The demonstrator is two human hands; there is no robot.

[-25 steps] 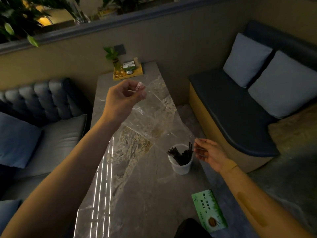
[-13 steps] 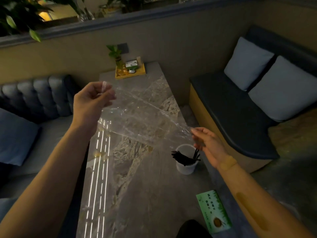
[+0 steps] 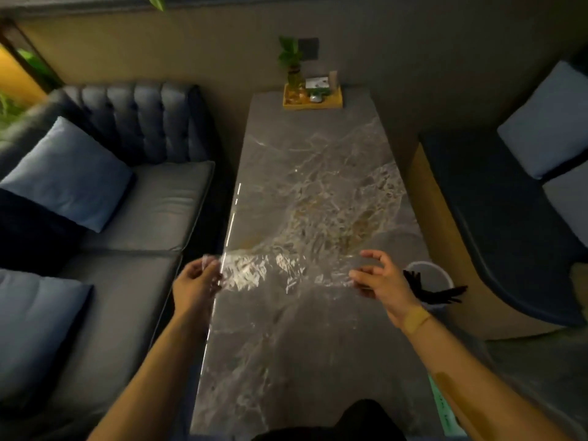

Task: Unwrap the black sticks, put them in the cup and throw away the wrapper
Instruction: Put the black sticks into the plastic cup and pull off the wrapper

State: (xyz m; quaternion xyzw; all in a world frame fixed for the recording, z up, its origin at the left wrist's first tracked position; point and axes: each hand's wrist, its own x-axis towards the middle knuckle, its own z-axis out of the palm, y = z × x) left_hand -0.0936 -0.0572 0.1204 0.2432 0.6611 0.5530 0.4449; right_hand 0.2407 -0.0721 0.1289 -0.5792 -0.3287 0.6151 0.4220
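Both hands, left (image 3: 197, 283) and right (image 3: 383, 280), now pinch the emptied wrapper (image 3: 283, 273) lower over the worktop (image 3: 286, 361), sticks (image 3: 436, 294) already in the cup (image 3: 440, 275).

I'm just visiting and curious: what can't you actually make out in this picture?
Head view only:
- White cup: near side hidden by the right hand.
- Black sticks: too dark and bunched to count.
- Green card: mostly covered by the right forearm; print unreadable.
- Items on the yellow tray: too small.
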